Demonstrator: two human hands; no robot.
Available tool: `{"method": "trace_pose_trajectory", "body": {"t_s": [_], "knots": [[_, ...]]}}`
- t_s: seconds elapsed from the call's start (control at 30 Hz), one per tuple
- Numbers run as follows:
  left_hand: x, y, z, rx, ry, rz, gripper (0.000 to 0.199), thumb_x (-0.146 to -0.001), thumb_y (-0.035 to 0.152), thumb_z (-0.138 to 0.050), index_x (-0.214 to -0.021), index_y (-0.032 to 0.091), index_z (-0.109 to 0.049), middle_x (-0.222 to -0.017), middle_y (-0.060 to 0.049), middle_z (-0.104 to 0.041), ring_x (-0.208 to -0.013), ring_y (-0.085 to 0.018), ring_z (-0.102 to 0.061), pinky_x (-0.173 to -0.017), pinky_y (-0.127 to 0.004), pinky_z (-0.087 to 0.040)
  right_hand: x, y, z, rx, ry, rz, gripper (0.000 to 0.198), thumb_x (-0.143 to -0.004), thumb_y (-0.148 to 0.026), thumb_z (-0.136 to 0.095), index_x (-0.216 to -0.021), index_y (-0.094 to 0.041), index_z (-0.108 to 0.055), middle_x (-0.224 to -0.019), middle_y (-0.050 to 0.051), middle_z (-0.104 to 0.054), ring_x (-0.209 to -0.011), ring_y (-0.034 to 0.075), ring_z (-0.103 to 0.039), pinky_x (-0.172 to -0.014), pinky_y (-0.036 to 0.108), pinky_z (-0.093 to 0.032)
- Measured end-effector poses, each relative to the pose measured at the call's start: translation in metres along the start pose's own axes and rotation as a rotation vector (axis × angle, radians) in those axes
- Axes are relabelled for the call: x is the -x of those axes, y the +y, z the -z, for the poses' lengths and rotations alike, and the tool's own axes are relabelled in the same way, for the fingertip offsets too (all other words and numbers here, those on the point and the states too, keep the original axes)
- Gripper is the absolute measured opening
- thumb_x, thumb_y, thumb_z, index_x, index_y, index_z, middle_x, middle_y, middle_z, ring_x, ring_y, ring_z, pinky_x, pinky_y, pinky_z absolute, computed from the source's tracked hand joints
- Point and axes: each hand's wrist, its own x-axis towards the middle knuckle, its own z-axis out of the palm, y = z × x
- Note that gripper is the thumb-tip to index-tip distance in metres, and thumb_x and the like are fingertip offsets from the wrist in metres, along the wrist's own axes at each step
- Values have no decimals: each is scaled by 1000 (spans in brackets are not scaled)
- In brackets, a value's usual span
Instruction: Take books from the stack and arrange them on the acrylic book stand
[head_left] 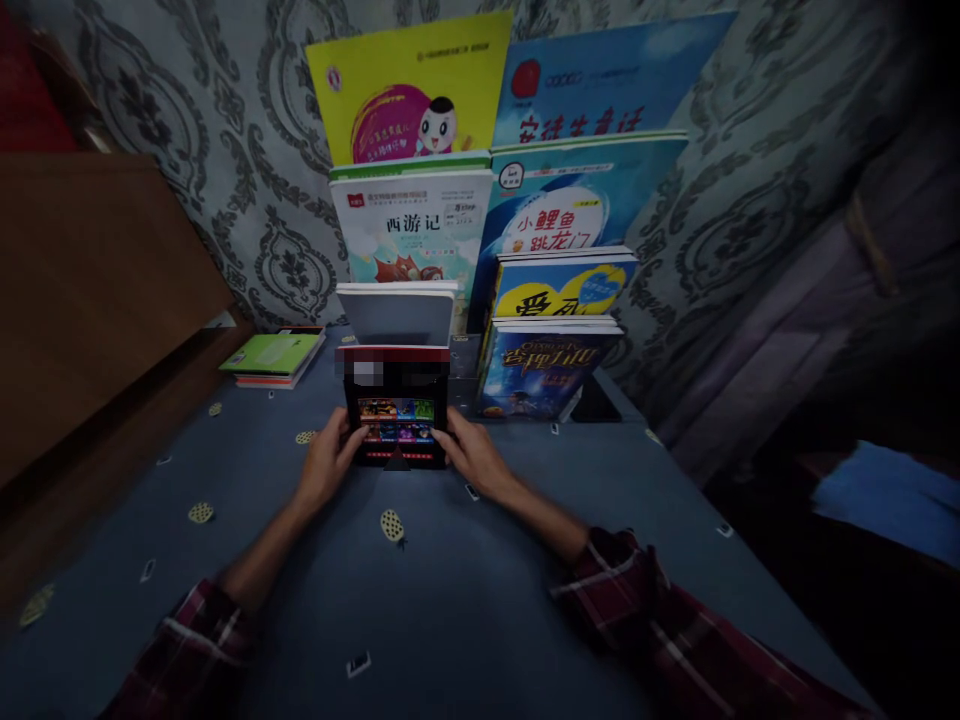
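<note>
Black book [397,425] in our left hand [328,455] and right hand [478,455].
We clamp its sides; books [416,225] stand behind it, how held unclear.

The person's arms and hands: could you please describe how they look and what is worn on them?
The left sleeve and right sleeve are plaid: dark red and near-black, crossed by thin pale lines. Both end on the forearm, so the wrists are bare. The left hand and right hand wear no gloves, and no watch or bracelet shows.
</note>
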Motion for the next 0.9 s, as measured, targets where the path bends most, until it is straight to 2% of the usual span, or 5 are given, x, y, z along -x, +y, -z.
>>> {"method": "trace_pose_trajectory", "body": {"t_s": [0.33, 0.53, 0.73, 0.9], "knots": [[1, 2, 0, 13, -10, 13, 28, -94, 50, -56, -99, 22, -54, -86, -2, -70, -89, -23, -69, -75, -31, -51, 0, -3, -1, 52, 6, -16, 10, -99, -34, -47, -95, -26, -47, -66, -1, -60, -61, 22, -64, -57, 29, -44], [-2, 8, 2, 28, -12, 2, 26, -93, 49, -56, -97, 23, -54, -86, -2, -71, -84, -21, -69, -70, -29, -51, -1, -6, 2, 7, 5, 17, 12, -99, -33, -47, -90, -27, -44, -66, -2, -58, -60, 19, -60, -56, 28, -42], [-12, 12, 5, 24, -5, -5, 27, -91, 49, -58, -91, 22, -54, -82, -1, -70, -78, -20, -68, -66, -27, -49, -9, -11, 9, -29, 17, 15, 17, -98, -33, -48, -84, -26, -42, -64, -3, -56, -60, 17, -58, -54, 27, -41], [-26, 15, 9, 65, -1, -33, 31, -91, 50, -61, -99, 21, -59, -86, -3, -72, -80, -21, -69, -69, -29, -52, -20, -20, 20, -25, 27, 24, 15, -97, -31, -50, -85, -26, -44, -63, -4, -56, -62, 18, -61, -56, 26, -42]]}}
